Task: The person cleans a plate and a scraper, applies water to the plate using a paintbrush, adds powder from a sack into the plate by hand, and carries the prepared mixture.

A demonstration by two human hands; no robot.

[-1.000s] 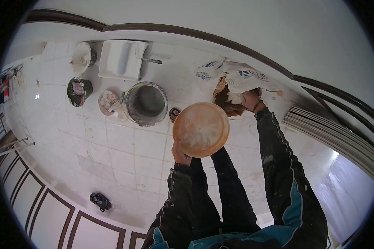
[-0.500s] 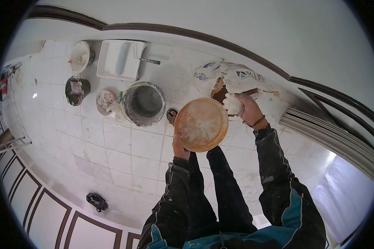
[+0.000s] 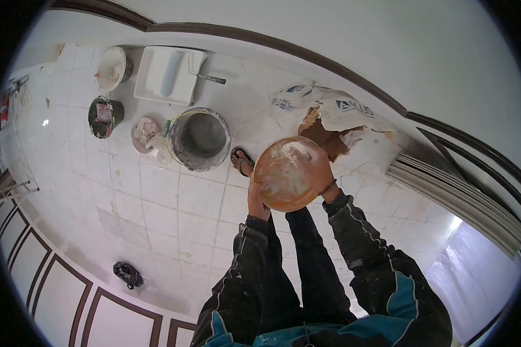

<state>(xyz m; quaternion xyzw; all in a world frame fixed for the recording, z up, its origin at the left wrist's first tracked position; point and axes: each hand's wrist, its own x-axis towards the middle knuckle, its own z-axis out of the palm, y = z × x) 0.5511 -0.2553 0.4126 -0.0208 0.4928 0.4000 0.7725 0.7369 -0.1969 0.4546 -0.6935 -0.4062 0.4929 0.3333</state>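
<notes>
An orange round basin (image 3: pixel 281 185), whitish inside, is held in front of my legs. My left hand (image 3: pixel 258 199) grips its left rim, with the thumb over the edge. Over the basin's right side is my right hand (image 3: pixel 317 166), blurred, its fingers reaching inside. Some white stuff shows by those fingertips; whether the hand holds any of it is unclear. Just beyond the basin lies a torn paper sack (image 3: pixel 336 110) with blue print, its brown inner layer exposed.
Left of my foot stands a large bucket (image 3: pixel 173 141) with grey contents. Nearby are a small tub (image 3: pixel 138 139), a dark green bucket (image 3: pixel 117 114), a white bucket (image 3: pixel 127 65) and a tray (image 3: pixel 147 72) with rollers. Long panels (image 3: pixel 457 199) lie at right; a black bag (image 3: pixel 127 274) sits lower left.
My right hand has moved left from the sack's opening to over the basin. Earlier its fingers were around a white lump. The basin has shifted slightly right, still in my left hand.
</notes>
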